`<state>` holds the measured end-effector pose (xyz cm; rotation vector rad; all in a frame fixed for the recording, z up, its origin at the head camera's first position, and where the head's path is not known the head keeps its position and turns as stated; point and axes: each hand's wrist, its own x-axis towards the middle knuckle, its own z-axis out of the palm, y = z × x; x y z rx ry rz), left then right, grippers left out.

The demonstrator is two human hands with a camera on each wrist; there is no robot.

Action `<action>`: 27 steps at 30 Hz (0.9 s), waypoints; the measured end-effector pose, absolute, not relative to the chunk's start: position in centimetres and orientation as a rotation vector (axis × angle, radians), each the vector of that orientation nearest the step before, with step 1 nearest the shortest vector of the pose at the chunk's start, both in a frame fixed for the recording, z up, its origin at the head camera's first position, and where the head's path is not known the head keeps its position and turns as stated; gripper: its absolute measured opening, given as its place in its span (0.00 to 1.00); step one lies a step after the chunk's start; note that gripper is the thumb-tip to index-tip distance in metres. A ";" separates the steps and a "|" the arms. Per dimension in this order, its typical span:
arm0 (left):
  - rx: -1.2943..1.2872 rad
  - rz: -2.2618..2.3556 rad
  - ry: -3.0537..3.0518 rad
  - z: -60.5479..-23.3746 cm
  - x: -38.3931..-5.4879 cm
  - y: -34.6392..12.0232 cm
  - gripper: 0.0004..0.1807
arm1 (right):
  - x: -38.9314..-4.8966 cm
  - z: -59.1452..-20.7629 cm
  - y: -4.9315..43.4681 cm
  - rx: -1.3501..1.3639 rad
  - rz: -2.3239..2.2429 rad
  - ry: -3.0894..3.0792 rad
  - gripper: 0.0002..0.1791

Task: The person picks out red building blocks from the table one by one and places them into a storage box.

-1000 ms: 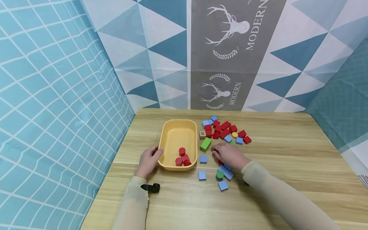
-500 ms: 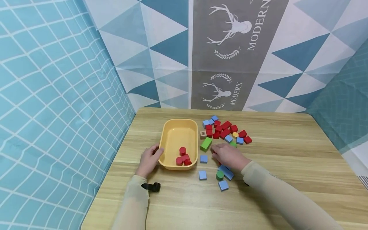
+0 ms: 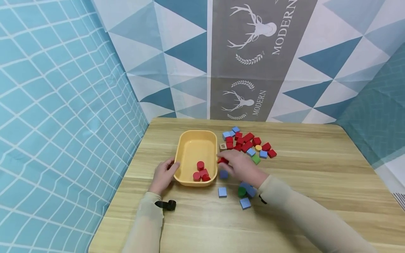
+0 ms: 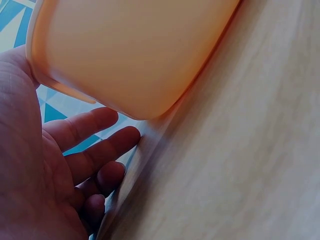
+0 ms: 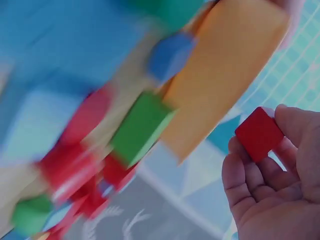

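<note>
My right hand point(image 3: 242, 166) pinches a red block point(image 5: 260, 134) between thumb and fingers, close beside the right rim of the yellow plastic tray point(image 3: 193, 151). In the right wrist view the block's square face shows clearly. At the tray's near left side, my left hand point(image 3: 164, 175) holds the rim, thumb over it and fingers outside below. Several red blocks point(image 3: 204, 173), some of them round, lie in the tray's near right corner. A bright green block point(image 5: 142, 129) shows in the right wrist view; in the head view the right hand hides it.
Red blocks point(image 3: 247, 146) are clustered at the back, with blue ones point(image 3: 226, 135) and a wooden letter cube point(image 3: 223, 146) beside them. Nearer the front lie blue squares point(image 3: 222, 192) and a dark green cylinder point(image 3: 242, 191). Patterned cloth point(image 3: 180, 70) hangs behind the wooden table point(image 3: 316, 182).
My right hand has lifted from among the blocks and moved left to the tray's edge, bringing a red block. The left hand and the tray stay in place.
</note>
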<state>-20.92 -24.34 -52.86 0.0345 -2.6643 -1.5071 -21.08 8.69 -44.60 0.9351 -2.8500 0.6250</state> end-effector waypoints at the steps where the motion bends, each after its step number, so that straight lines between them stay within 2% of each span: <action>1: 0.035 -1.509 -2.660 -52.9 -20.9 -24.4 0.23 | -20.8 -44.5 7.9 0.985 0.634 -2.831 0.25; 5: 0.022 -1.513 -2.649 -53.0 -21.0 -24.4 0.22 | -20.3 -45.0 5.2 1.156 0.619 -2.827 0.23; 9: 0.021 -1.509 -2.650 -52.8 -20.9 -24.4 0.22 | -20.4 -45.7 3.8 1.219 0.528 -2.857 0.22; 21: 0.027 -1.507 -2.662 -52.5 -21.0 -24.4 0.24 | -20.6 -46.2 3.7 1.242 0.509 -2.829 0.14; 27: 0.026 -1.488 -2.674 -52.8 -20.9 -24.4 0.25 | -20.3 -46.5 4.0 1.194 0.547 -2.860 0.16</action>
